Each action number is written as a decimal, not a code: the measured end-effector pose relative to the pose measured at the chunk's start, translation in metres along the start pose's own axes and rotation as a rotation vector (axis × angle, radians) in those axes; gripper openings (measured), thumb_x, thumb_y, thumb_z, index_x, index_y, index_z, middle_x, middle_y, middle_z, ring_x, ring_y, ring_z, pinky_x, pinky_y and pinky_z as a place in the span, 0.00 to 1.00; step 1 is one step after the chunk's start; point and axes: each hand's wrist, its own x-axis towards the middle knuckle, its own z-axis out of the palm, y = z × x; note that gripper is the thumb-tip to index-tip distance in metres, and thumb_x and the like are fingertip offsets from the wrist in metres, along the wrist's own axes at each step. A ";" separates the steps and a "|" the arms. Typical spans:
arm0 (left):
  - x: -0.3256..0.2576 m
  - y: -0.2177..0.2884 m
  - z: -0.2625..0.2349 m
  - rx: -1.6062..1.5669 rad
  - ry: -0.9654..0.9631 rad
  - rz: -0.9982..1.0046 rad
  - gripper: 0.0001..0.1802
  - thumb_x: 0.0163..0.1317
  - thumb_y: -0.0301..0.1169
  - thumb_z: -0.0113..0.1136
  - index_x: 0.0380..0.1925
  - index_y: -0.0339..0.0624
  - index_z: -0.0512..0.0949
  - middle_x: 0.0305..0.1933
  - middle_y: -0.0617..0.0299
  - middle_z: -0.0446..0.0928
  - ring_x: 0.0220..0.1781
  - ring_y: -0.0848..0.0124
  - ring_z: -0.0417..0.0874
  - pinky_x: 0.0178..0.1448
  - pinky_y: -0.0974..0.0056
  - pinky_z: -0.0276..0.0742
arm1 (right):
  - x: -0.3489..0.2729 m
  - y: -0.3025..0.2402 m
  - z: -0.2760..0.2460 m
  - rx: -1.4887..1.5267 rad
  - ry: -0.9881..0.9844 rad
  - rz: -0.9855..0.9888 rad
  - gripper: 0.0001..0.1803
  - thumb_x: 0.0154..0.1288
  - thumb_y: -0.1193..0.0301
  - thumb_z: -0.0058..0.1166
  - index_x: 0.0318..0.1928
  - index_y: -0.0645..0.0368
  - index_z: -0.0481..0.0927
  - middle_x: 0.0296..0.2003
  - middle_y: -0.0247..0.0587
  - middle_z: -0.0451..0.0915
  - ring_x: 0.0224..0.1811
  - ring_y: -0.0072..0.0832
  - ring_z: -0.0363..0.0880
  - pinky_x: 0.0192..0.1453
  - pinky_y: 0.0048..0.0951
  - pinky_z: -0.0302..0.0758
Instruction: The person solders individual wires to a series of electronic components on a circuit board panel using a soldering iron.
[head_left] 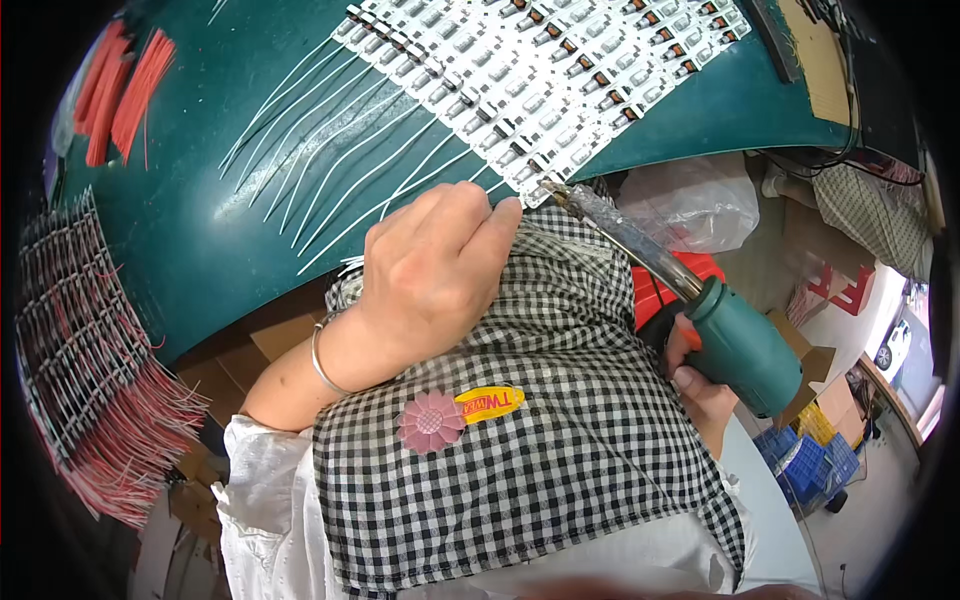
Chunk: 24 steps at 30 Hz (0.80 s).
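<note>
A white panel of small circuit boards point(560, 105), with rows of dark and orange parts, lies on the green tabletop. Several thin white wires point(345, 160) trail leftward from its near-left edge. My left hand point(430, 265) is closed at the panel's near corner, thumb and fingertips pinched; whatever they grip is hidden behind the hand. In my right hand point(697, 385), a green soldering gun point(745, 345) is held by its handle, fingers partly out of sight behind it. Its long metal barrel points up and left, and the tip reaches the near corner of the panel, just beside my left fingertips.
Bundles of red wires point(125, 90) lie at the far left of the green table point(190, 230). A stack of wired strips with red leads point(85, 370) hangs at the left edge. A clear plastic bag point(690, 205) and blue baskets point(800, 462) are on the right.
</note>
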 end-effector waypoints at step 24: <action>0.100 -0.152 -0.116 0.153 0.002 -0.357 0.07 0.50 0.29 0.69 0.30 0.42 0.87 0.30 0.56 0.84 0.30 0.63 0.85 0.36 0.64 0.78 | 0.090 -0.028 0.024 0.107 -0.012 -0.175 0.33 0.52 0.75 0.62 0.57 0.76 0.65 0.20 0.42 0.72 0.16 0.26 0.70 0.20 0.23 0.72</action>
